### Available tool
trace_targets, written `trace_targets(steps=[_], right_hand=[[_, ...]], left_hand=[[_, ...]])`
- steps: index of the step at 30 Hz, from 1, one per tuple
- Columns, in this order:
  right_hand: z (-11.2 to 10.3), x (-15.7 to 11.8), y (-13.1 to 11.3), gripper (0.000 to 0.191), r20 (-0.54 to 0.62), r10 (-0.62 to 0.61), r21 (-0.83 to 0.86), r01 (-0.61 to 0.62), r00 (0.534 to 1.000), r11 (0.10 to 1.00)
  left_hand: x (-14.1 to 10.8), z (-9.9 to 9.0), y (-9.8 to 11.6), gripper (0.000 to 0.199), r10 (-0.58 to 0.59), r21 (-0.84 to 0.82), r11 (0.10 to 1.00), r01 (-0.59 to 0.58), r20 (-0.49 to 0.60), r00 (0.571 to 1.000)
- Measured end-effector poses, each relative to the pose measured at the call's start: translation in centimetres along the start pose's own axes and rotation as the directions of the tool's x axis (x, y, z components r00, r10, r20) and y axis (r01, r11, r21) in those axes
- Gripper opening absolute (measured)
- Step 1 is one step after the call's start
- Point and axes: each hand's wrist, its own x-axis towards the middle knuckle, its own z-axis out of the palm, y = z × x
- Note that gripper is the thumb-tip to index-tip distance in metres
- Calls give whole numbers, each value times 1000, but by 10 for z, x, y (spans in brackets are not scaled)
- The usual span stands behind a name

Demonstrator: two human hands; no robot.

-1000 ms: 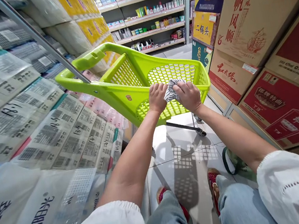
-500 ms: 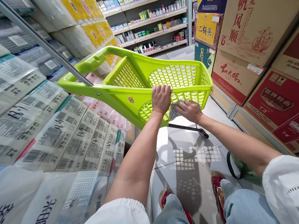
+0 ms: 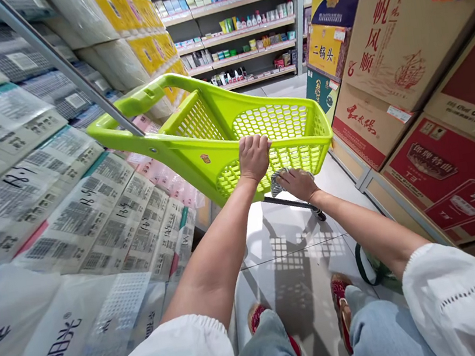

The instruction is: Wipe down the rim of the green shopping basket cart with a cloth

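The left hand's (image 3: 254, 156) fingers are hooked over the near top rim of a lime-green plastic shopping cart (image 3: 190, 155). Lower down, the right hand's (image 3: 298, 184) fingers, loosely bent, grasp a bunched striped cloth (image 3: 279, 182) at the bottom of the cart's perforated near side; the hand hides whether all of it touches the plastic. A caster (image 3: 320, 214) shows beneath, on the tiled floor. The cart stands between wrapped paper packs (image 3: 106, 220) at left and stacked cartons (image 3: 395, 44) at right, with stocked shelves (image 3: 243, 33) beyond.
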Motion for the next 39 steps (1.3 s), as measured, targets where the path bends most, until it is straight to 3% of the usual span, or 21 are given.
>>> trace_targets(steps=[2, 4, 6, 8, 10, 13, 18, 21, 24, 27, 29, 32, 35, 39], right_hand=[[-7, 2, 5, 30, 28, -48, 8, 48, 998, 999], [-20, 13, 15, 30, -27, -33, -1, 33, 999, 999], [-37, 29, 26, 32, -146, 62, -10, -64, 987, 998], [-50, 44, 34, 34, -263, 192, 8, -197, 946, 980], [-54, 52, 37, 35, -315, 247, 28, -251, 916, 967], [-41, 47, 31, 34, -275, 197, 29, -197, 941, 980], [-3, 14, 10, 29, -86, 75, 18, -74, 993, 997], [5, 3, 7, 26, -19, -13, 8, 13, 1000, 1000], [-4, 6, 19, 26, -83, -45, -7, 45, 996, 999], [-27, 20, 42, 28, -175, -3, -5, 3, 985, 1000], [-43, 28, 57, 29, -214, 37, 1, -37, 976, 999], [-54, 34, 71, 30, -245, 83, 8, -84, 966, 996], [-44, 30, 72, 30, -247, 133, 19, -132, 960, 991], [-14, 16, 59, 29, -225, 132, 18, -131, 965, 991]], left_hand=[[0, 0, 0, 39, -5, -2, 1000, 5, 4, 1000], [0, -1, 0, 39, -10, -4, 1000, 10, 13, 1000], [-1, -1, -1, 37, -8, -3, 1000, 8, 24, 1000], [-2, -2, -1, 34, -1, 3, 1000, 1, 33, 999], [-2, -2, -2, 31, 2, 3, 1000, -2, 38, 999], [-1, -1, -2, 32, -12, -20, 1000, 12, 42, 999], [5, -1, -4, 39, -24, -13, 1000, 24, 23, 999], [6, -5, -4, 38, -44, -5, 999, 45, 55, 998], [7, -14, 2, 38, -63, 31, 998, 61, 64, 996], [11, -19, 15, 40, -105, 76, 992, 103, 20, 994], [17, -17, 25, 38, -111, 75, 991, 110, 7, 994], [26, -8, 37, 35, -42, 32, 999, 40, 71, 997], [30, 3, 42, 38, -7, 9, 1000, 6, 108, 994], [31, 10, 42, 38, -9, 4, 1000, 8, 85, 996]])
